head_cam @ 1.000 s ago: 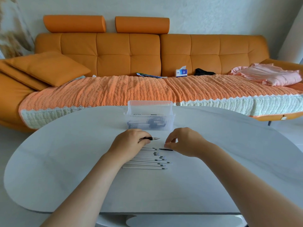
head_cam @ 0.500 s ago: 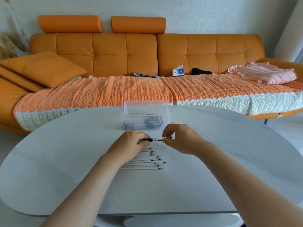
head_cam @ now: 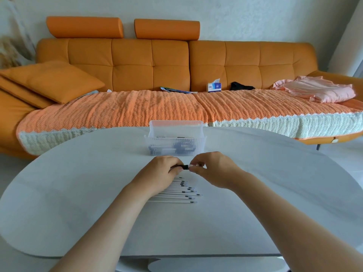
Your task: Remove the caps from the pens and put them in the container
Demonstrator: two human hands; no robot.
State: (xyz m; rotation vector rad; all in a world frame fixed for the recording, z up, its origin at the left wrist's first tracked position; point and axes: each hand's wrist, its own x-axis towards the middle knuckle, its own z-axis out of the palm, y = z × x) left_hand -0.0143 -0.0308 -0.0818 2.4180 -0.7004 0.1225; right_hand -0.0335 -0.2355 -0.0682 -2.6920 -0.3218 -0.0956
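My left hand point(head_cam: 163, 171) grips a pen point(head_cam: 185, 167) by its black section, just above the table. My right hand point(head_cam: 213, 169) pinches a clear cap point(head_cam: 193, 165) at the pen's right end; the two hands almost touch. Under my left wrist lies a row of several thin white pens point(head_cam: 176, 193) with dark tips pointing right, partly hidden by the hand. Behind the hands stands a clear ribbed plastic container point(head_cam: 174, 146) with several dark pen parts inside.
The white oval table point(head_cam: 78, 193) stretches left and right of the hands. Beyond its far edge is an orange sofa point(head_cam: 137, 65) with a knitted cover, a cushion, a tissue box point(head_cam: 214, 87) and a pink cloth point(head_cam: 318, 91).
My right hand lifted from the table beside the pen row and moved up to the tip of the pen in my left hand. The hands are now closer together.
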